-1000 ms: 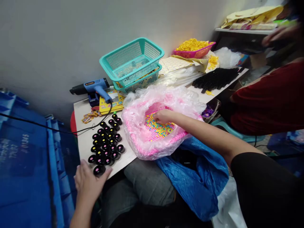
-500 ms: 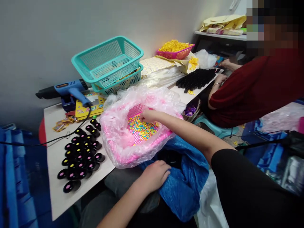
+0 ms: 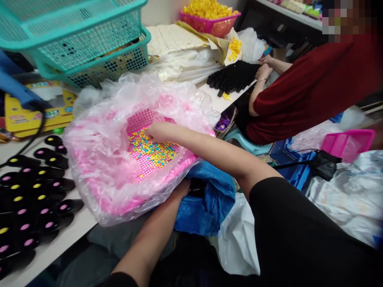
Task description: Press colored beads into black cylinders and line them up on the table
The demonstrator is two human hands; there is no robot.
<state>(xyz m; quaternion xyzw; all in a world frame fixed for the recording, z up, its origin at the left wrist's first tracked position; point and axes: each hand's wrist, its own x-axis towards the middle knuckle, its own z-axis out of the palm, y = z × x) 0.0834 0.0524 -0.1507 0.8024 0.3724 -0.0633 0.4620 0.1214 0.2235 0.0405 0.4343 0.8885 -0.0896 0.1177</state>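
My right hand (image 3: 159,131) reaches into a pink mesh basket (image 3: 140,116) lined with crumpled clear plastic (image 3: 98,147). Its fingers are curled down among small yellow, blue and pink pellets (image 3: 155,153) that look like candies. Whatever they pinch is too small to make out. Below the basket's near rim, my left hand (image 3: 183,188) dips into the mouth of a blue plastic bag (image 3: 206,217), its fingers hidden. Something black (image 3: 197,186) shows inside that bag. Left of the basket stand many black tubes (image 3: 42,197) with pink or yellow ends.
Stacked teal baskets (image 3: 98,52) and a blue heat gun (image 3: 18,85) with a cord stand behind on the left. A co-worker in a red shirt (image 3: 302,95) handles things beside rows of black pieces (image 3: 233,77). Yellow parts fill a magenta basket (image 3: 209,24) at the back.
My left hand has moved from lying over the bag's edge to inside its opening. My right hand stays in the basket. The view has swung closer and to the right.
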